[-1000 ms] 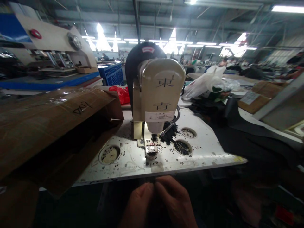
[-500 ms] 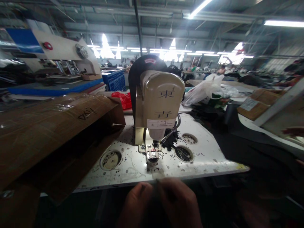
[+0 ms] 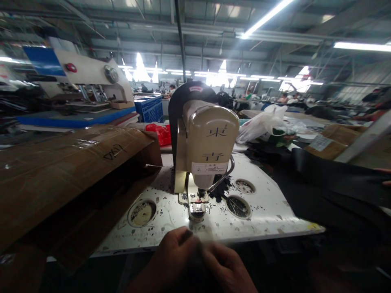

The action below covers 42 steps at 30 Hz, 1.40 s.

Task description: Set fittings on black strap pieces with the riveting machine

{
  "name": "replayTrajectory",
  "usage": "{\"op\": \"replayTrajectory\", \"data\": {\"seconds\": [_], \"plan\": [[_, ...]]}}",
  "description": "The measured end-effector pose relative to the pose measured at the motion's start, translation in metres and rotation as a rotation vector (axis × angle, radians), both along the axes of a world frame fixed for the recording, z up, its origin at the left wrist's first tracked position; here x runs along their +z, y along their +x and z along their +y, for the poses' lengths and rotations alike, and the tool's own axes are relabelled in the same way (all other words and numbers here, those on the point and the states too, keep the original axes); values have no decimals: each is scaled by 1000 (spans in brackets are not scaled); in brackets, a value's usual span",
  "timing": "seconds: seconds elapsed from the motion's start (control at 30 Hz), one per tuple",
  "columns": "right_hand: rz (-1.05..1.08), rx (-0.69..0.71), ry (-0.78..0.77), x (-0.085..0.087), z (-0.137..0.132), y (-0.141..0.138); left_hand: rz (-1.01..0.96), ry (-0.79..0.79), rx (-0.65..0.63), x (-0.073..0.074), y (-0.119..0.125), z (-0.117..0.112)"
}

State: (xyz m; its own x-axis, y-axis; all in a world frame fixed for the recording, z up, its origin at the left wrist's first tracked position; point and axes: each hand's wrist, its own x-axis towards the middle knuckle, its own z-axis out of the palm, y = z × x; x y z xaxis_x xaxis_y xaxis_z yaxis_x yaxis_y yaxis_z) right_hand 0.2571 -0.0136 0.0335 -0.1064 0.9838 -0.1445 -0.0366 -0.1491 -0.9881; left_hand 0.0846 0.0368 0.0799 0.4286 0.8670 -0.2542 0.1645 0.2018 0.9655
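Note:
At the table's front edge, my left hand (image 3: 171, 254) and my right hand (image 3: 227, 264) are close together with fingers curled in a pinch. Something dark seems to lie between them, but blur and shadow hide what it is. Just beyond stands a beige sewing-type machine (image 3: 212, 136) with a lit metal work point (image 3: 198, 207) low over the white tabletop (image 3: 171, 234). Black scraps (image 3: 220, 188) lie beside its post. Neither hand touches the machine.
An open cardboard box (image 3: 76, 150) covers the left side. Round holes, including one with dark bits (image 3: 238, 206), are set in the tabletop. Black material (image 3: 330, 187) hangs at the right, near another person's hand (image 3: 386, 177). A white plastic bag (image 3: 262, 122) sits behind.
The view has shifted, so the machine appears lower. My hands have come up over the table's front edge, the left one more so. Black material at the right has been raised.

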Motion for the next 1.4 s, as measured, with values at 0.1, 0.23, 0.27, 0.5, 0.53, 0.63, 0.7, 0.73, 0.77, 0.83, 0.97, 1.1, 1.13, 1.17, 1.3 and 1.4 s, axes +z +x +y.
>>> {"op": "replayTrajectory", "data": {"seconds": [0.1,0.23,0.27,0.5,0.53,0.63,0.7,0.73,0.77,0.83,0.97,1.1,1.13,1.17,1.3,1.4], "plan": [[65,-82,-61,-2,10,-4,160,231,69,0,0,16],[60,-253,-124,12,26,-9,425,550,97,-14,-5,29],[61,-284,-133,15,30,-10,494,633,62,-18,-6,31],[126,-361,-143,2,53,-22,832,891,-320,-19,-3,42],[125,-365,-148,0,54,-24,865,864,-354,-15,-1,43],[114,-370,-146,-2,53,-27,897,823,-391,-7,2,48],[100,-370,-135,-2,51,-28,894,830,-399,-7,1,50],[89,-370,-125,-1,50,-28,893,836,-403,-8,0,51],[77,-370,-114,0,49,-27,897,838,-407,-10,0,53],[60,-371,-100,0,50,-26,920,833,-416,-14,-1,56],[126,-340,-88,-3,56,-24,983,824,-426,-15,2,61],[150,-332,-83,-5,60,-24,1014,845,-415,-9,2,63],[146,-335,-84,-6,60,-24,1015,847,-407,-8,2,63],[144,-334,-84,-7,60,-25,1012,850,-400,-8,2,62],[154,-322,-94,-12,61,-25,985,879,-377,-16,0,64],[140,-350,-102,-16,64,-25,926,984,-357,-30,-5,69]]}}
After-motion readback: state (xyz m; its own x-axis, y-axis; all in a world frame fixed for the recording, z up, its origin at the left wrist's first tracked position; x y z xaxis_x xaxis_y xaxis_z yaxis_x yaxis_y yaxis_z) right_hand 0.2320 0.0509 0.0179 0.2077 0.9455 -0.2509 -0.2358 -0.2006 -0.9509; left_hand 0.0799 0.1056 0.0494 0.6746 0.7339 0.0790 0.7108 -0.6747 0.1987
